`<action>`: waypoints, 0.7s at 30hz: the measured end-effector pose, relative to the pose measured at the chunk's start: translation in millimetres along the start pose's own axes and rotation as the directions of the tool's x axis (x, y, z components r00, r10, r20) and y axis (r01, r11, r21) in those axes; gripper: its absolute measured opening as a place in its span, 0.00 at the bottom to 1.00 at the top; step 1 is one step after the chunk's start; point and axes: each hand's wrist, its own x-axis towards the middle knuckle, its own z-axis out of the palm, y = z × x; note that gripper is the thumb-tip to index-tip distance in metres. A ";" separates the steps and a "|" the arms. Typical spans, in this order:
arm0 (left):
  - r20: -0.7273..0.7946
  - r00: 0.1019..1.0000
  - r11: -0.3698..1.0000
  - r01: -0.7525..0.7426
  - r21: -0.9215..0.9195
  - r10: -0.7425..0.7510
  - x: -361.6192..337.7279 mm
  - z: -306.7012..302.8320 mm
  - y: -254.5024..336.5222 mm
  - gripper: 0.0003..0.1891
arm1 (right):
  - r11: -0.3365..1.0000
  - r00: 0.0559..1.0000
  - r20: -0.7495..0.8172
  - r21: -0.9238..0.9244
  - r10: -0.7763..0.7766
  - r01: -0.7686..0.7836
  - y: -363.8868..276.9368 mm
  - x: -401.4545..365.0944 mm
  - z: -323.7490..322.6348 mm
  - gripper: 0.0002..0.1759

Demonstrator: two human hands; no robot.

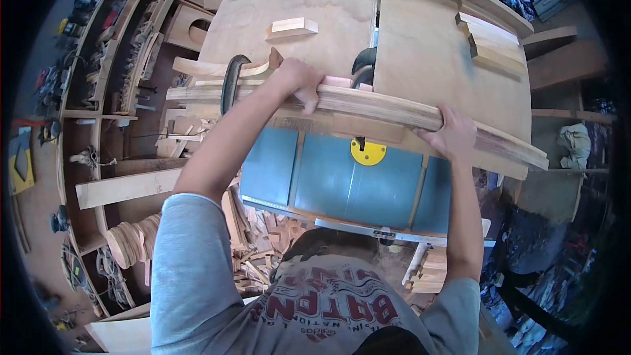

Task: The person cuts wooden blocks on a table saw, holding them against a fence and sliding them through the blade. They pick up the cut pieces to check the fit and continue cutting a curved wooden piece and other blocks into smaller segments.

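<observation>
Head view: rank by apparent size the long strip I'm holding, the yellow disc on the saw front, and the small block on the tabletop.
1. The long strip, gripped by the left hand and right hand: largest by far.
2. The small block and the yellow disc look alike. The block lies farther from the camera, so no ranking.
</observation>
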 end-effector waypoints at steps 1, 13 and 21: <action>-0.004 1.000 1.000 0.006 0.004 -0.006 3.3 3.5 0.9 0.47 | 1.000 1.000 0.008 0.007 0.017 -0.017 -2.2 2.6 -3.6 0.40; -0.103 0.994 0.995 -0.039 -0.097 0.028 -70.5 54.3 20.3 0.46 | 0.985 0.995 -0.018 0.141 -0.101 0.103 -26.3 -50.5 -41.4 0.35; -0.556 0.816 0.955 0.015 0.297 0.160 -122.2 96.2 43.7 0.58 | 0.977 0.991 -0.014 0.166 -0.135 0.135 -36.4 -85.2 -61.2 0.36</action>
